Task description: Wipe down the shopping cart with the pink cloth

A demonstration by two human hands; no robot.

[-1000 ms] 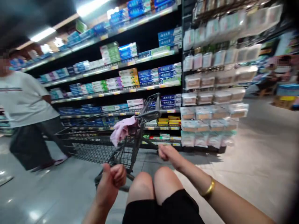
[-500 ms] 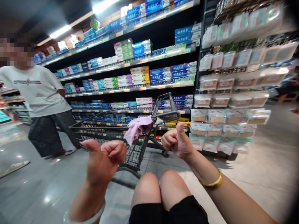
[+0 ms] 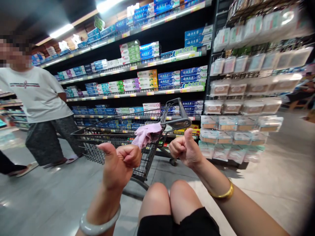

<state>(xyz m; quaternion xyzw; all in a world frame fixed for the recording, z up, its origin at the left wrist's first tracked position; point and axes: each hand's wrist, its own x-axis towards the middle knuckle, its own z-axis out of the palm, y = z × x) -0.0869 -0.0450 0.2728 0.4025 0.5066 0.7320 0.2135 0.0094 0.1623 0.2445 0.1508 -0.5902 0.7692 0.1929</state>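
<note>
My left hand is raised in front of me as a fist with the thumb stuck up, and nothing is in it. My right hand makes the same thumbs-up fist, also holding nothing. Both hover just short of a black wire shopping cart. A pink cloth hangs over the cart's rim beside its handle. A pale bangle circles my left wrist and a gold one my right. My bare knees show below the hands.
Shelves of boxed toothpaste run behind the cart. A rack of hanging packets stands at the right. A person in a white T-shirt stands at the left, with another person's foot at the left edge. The floor is grey tile.
A second ago both fists were low near my knees. They rose into thumbs-up and have since held nearly still. A foot has come in at the left edge.
</note>
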